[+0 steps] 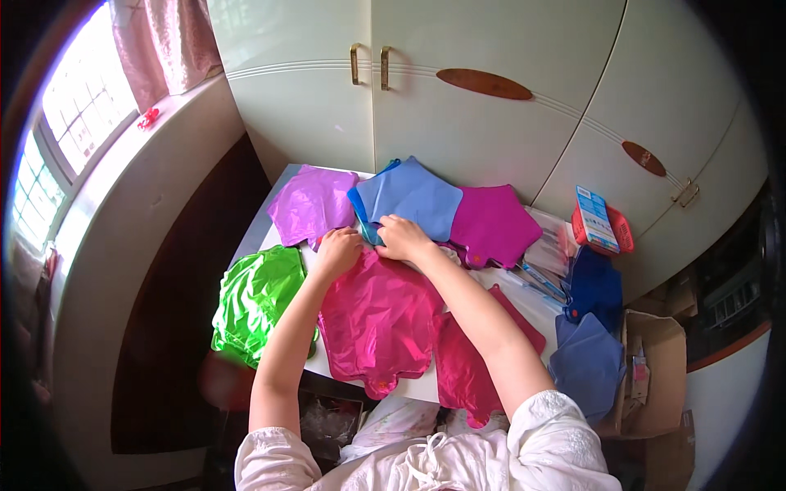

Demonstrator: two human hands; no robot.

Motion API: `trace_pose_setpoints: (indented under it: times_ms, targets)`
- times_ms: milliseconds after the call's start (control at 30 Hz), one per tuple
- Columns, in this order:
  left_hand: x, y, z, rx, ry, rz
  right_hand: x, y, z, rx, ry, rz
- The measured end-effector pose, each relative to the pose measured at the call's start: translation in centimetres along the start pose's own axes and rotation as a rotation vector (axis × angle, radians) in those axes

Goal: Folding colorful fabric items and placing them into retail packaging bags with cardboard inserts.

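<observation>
A crinkled hot-pink foil balloon [381,319], flat, lies before me with its tabbed end at the table's near edge. My left hand [337,252] is closed on its far left edge, fingers curled. Beside it my right hand [403,239] is closed at the same far edge, the fingertips partly hidden. Just beyond the hands are a light blue foil balloon [413,196] and a lilac one [311,200]. A shiny green foil balloon [254,303] lies left of my left forearm. Under my right forearm is a dark pink foil balloon [467,364].
A magenta foil balloon [495,225] lies at the far right, near clear plastic packets [548,254]. Dark blue [596,286] and grey-blue [588,360] foil pieces hang by the right edge. A red basket [622,229] and cardboard box [659,368] stand right. White cabinets [458,123] rise behind.
</observation>
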State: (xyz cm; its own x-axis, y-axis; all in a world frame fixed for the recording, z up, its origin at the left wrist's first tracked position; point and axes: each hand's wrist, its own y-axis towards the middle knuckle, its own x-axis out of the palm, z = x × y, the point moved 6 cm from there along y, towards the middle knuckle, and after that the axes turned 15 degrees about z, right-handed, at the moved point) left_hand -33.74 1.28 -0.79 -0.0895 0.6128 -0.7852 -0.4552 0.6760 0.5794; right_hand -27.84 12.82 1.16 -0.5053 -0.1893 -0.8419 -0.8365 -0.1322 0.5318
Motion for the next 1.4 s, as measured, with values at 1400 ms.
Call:
trace_pose_setpoints:
  times_ms: [1400]
  targets:
    - [-0.2, 0.8, 3.0, 0.126, -0.041, -0.038, -26.1, 5.0, 6.3, 0.3, 0.061, 1.097]
